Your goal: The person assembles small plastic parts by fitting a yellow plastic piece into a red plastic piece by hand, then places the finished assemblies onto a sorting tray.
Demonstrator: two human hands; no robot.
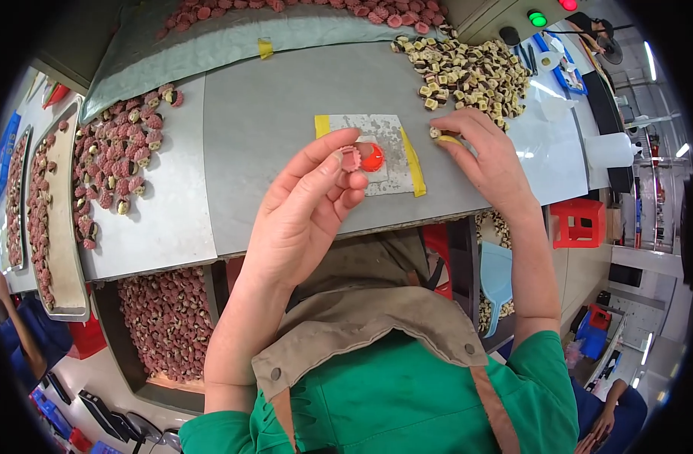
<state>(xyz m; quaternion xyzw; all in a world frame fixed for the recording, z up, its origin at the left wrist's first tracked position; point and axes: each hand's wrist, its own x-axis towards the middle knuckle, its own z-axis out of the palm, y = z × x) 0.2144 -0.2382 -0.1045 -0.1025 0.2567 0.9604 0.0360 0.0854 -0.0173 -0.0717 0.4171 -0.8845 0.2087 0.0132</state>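
Over the middle of the table, my left hand [297, 200] pinches a small pink scalloped piece [350, 159] with a squarish recess between thumb and fingertips. Just behind it a round red fixture [373, 157] sits on a speckled light plate [395, 174] edged with yellow tape. To the right, my right hand [486, 155] is closed, thumb and forefinger pinching a small cream-and-dark piece [435, 132]. Beyond that hand lies a heap of cream-and-dark pieces [467, 72]. Pink pieces joined with dark and cream parts [115, 151] lie loosely on the left.
More pink pieces [384, 11] rest on the greenish sheet [180, 57] at the back. Under the table are a bin of joined pieces [168, 318] and a light blue scoop [496, 276]. Metal trays [74, 265] stand far left; a red stool [579, 223] is at right.
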